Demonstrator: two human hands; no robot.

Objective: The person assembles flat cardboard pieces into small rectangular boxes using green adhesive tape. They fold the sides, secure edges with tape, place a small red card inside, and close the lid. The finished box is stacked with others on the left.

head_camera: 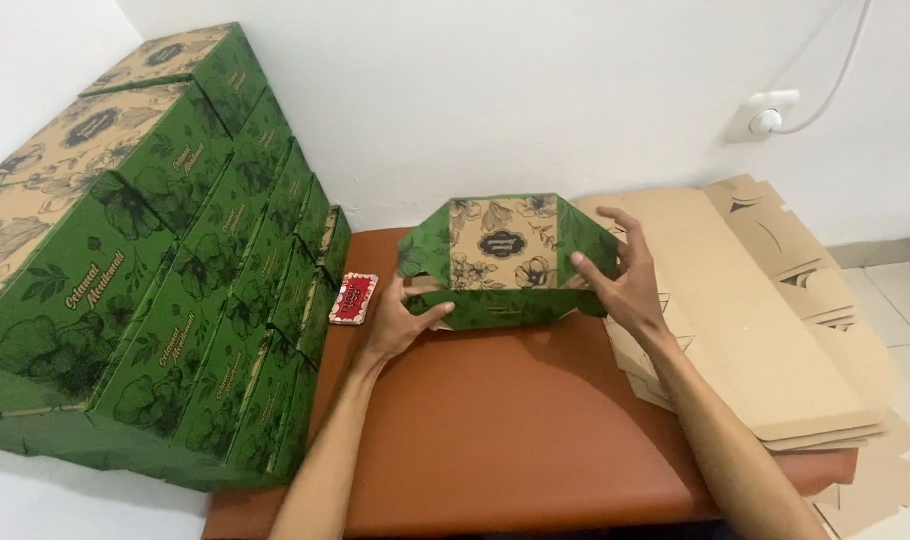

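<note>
A green cardboard box (503,258) with a tan floral top panel stands partly folded on the brown padded surface (505,430). My left hand (400,318) grips its lower left corner, thumb against the front flap. My right hand (620,278) holds the box's right side, fingers spread over the angled side flap. Both forearms reach in from the bottom of the view.
Several finished green boxes (145,270) are stacked at the left against the wall. A pile of flat tan cardboard blanks (765,330) lies at the right. A small red packet (354,298) rests by the stack. A wall socket (770,115) with a white cable is behind.
</note>
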